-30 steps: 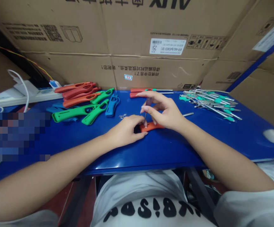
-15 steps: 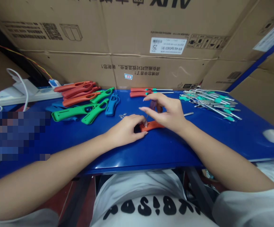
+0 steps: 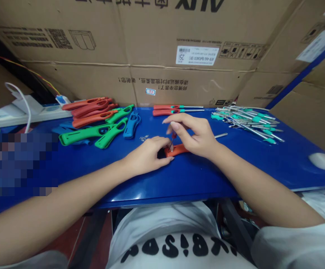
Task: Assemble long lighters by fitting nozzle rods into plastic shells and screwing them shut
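An orange plastic handle piece (image 3: pixel 178 150) lies flat on the blue table (image 3: pixel 196 175). My left hand (image 3: pixel 148 154) presses down on its left end with curled fingers. My right hand (image 3: pixel 192 133) pinches a small screwdriver (image 3: pixel 172 139) upright, its thin tip touching the orange piece between my two hands. A metal rod (image 3: pixel 220 135) sticks out from behind my right hand.
Orange, green and blue handle shells (image 3: pixel 101 123) lie at the back left. Two finished orange lighters (image 3: pixel 173 109) rest by the cardboard boxes (image 3: pixel 162 52). Several metal rods with teal tips (image 3: pixel 249 121) are piled at the back right. A white power strip (image 3: pixel 25 112) sits far left.
My right hand has lowered and closed in around the screwdriver, fingers turning on its handle. The left hand and the orange piece have stayed in place.
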`<state>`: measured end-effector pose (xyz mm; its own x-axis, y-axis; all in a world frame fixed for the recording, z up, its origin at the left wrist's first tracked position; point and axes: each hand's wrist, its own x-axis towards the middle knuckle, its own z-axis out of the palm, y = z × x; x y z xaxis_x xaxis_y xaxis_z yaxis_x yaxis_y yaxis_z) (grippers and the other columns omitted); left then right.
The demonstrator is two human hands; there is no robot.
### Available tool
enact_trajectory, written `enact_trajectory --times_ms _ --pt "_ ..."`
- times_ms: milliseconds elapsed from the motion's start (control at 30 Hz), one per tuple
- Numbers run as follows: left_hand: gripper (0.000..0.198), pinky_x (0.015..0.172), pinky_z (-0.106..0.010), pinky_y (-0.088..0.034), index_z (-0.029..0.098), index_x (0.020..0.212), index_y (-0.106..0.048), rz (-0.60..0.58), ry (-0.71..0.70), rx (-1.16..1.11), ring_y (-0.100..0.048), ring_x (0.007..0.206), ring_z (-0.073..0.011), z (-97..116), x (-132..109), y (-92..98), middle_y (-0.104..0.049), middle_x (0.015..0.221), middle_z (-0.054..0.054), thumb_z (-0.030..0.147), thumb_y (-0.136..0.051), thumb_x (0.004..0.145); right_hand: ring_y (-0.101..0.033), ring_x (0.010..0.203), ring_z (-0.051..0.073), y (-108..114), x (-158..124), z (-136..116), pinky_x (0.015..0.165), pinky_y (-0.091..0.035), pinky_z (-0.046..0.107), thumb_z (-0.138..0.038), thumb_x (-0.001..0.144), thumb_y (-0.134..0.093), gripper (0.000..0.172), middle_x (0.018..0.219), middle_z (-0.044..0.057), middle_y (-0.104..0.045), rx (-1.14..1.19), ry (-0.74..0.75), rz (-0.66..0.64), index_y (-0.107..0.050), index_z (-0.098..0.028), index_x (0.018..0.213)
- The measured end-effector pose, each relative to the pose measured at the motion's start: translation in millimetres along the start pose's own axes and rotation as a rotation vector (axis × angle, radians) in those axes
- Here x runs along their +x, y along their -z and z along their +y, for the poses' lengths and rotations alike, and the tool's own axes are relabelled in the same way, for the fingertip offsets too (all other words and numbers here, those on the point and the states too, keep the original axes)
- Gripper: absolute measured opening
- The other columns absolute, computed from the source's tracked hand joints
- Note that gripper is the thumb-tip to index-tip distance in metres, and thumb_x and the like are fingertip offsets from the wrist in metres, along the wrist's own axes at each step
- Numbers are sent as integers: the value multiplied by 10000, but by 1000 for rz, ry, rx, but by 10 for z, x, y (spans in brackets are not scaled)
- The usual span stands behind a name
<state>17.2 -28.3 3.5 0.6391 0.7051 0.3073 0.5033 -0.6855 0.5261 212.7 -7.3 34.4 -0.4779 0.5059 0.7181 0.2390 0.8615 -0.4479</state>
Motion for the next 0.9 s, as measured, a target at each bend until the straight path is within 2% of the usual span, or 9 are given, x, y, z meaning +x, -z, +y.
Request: enact_trajectory --times_ms 67,133,267,333,500,600,700,767,900 --pt "109 787 -320 -509 197 938 -622 -4 -4 -9 -653 845 -201 -2 3 2 -679 908 -22 220 -678 847 -618 562 64 11 8 -10 612 -552 220 -351 1081 -356 381 1096 58 -738 140 -55 -134 -554 -198 1368" --pt "110 790 -319 -509 195 939 -627 0 -13 -15 -656 848 -202 -11 7 0 -681 908 -25 216 -682 845 -610 543 61 5 5 0 596 -557 219 -360 1077 -374 412 1129 60 -734 165 -86 -164 -494 -211 1442" --pt "102 767 -318 -504 186 914 -619 5 -24 -5 -655 825 -199 -25 14 -7 -688 904 -29 203 -687 840 -665 665 115 -16 -13 40 733 -581 262 -417 953 -652 317 1038 59 -759 -118 6 42 -686 -190 1171" --pt "103 747 -316 -500 185 914 -616 5 -25 5 -649 799 -195 -23 15 -7 -684 892 -27 202 -686 840 -692 752 144 -18 -11 34 814 -580 288 -414 945 -664 295 1056 71 -763 -191 45 57 -703 -188 1129" --pt "117 783 -326 -514 185 940 -624 10 -23 6 -668 846 -206 -20 7 -13 -696 939 -35 194 -683 840 -657 640 87 -29 16 -20 705 -590 258 -312 1071 -371 413 1181 53 -723 57 -43 -149 -487 -232 1460" --pt "143 763 -321 -520 176 964 -629 25 -27 13 -670 827 -205 -28 1 -22 -699 930 -41 182 -683 832 -623 583 83 -33 10 -20 662 -569 245 -332 1010 -546 334 1067 36 -740 -15 -36 -97 -604 -212 1316" --pt "138 730 -312 -518 173 949 -624 28 -17 17 -660 787 -195 -30 2 -25 -692 900 -37 191 -688 829 -674 719 128 -22 4 -12 753 -562 264 -362 950 -657 250 1036 56 -750 -194 44 -3 -691 -179 1119" --pt "129 741 -311 -517 178 945 -625 23 -23 14 -661 802 -194 -29 5 -23 -691 908 -32 197 -687 833 -685 766 128 -16 9 -12 787 -560 266 -342 1014 -545 291 1094 66 -744 -167 46 -39 -655 -173 1224" --pt "103 751 -306 -511 180 927 -628 22 -37 12 -655 798 -184 -33 6 -25 -686 885 -18 189 -683 839 -621 580 69 -11 18 -2 649 -548 227 -280 1073 -367 419 1114 45 -731 31 -57 -169 -461 -194 1472"
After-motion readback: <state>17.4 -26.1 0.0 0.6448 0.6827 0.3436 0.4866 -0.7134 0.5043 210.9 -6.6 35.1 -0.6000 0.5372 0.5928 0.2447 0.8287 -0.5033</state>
